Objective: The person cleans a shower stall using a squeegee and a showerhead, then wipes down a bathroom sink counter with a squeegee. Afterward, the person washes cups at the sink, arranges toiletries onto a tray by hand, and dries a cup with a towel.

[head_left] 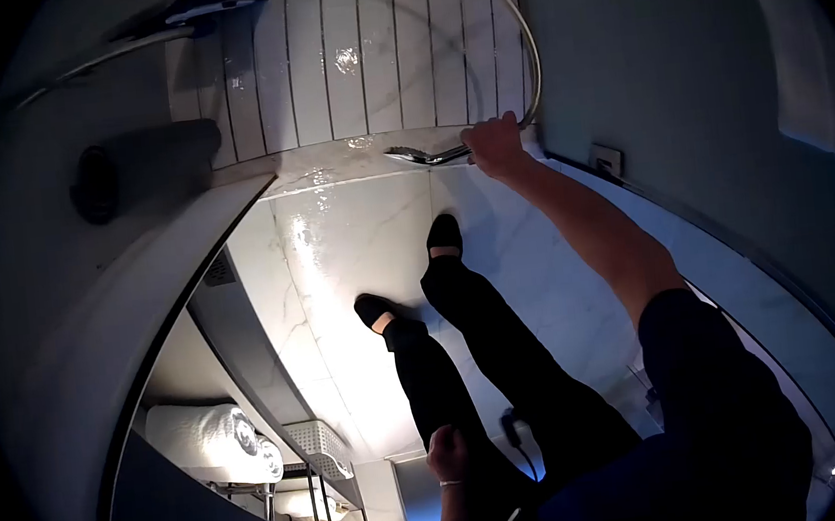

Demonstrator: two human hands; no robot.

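Note:
My right hand (495, 147) is closed around the handle of a hand shower (428, 156). Its chrome head points left, over the pale ledge (328, 164) at the edge of the slatted shower floor. From my grip a light shower hose (533, 58) curves up along the right side of that floor. My left hand (446, 453) hangs low in front of my legs, fingers curled into a fist, with a thin band at the wrist. Nothing shows in it.
Wet, shiny spots lie on the slatted shower floor (348, 56) and marble tiles (365, 235). A dark cylinder (147, 166) is at the left. Rolled white towels (198, 437) and a white basket (320, 446) sit on shelves lower left. A grey wall (648, 47) rises at right.

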